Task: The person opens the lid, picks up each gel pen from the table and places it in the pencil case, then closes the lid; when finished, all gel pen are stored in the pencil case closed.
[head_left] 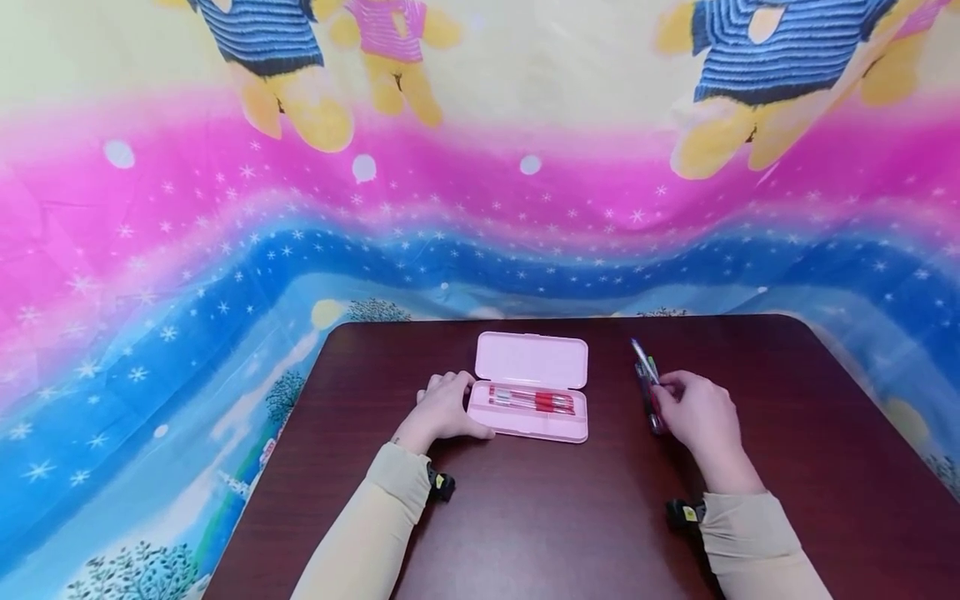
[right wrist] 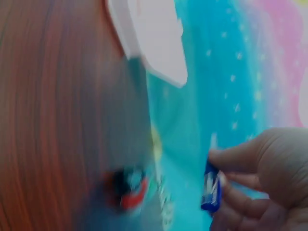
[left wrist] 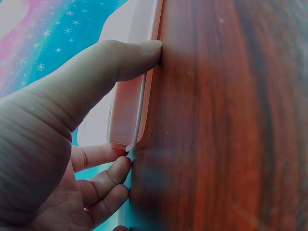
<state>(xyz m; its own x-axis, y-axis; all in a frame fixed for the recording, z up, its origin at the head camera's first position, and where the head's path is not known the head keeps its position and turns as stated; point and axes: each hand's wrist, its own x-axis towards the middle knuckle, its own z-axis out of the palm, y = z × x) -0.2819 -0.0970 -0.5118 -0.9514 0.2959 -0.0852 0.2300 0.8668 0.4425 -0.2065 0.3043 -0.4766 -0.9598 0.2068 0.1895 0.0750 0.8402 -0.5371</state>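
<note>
An open pink pencil case [head_left: 531, 388] lies on the dark wooden table [head_left: 555, 517], lid flipped back, with red pens [head_left: 534, 401] in its tray. My left hand [head_left: 442, 410] rests against the case's left end; in the left wrist view the thumb [left wrist: 120, 60] presses on the case's edge [left wrist: 126, 113] and the fingers curl at its corner. To the right of the case, my right hand [head_left: 693, 412] grips a bunch of pens [head_left: 648, 385] tilted up off the table. The right wrist view is blurred; it shows a blue pen end [right wrist: 211, 191] between the fingers and the case [right wrist: 149, 38].
A bright cloth [head_left: 187, 275] with bears, pink and blue bands and snowflakes hangs behind and drapes around the table. Both wrists wear small black cameras [head_left: 441, 484] on beige sleeves. Bare tabletop stretches in front of the case and to the far right.
</note>
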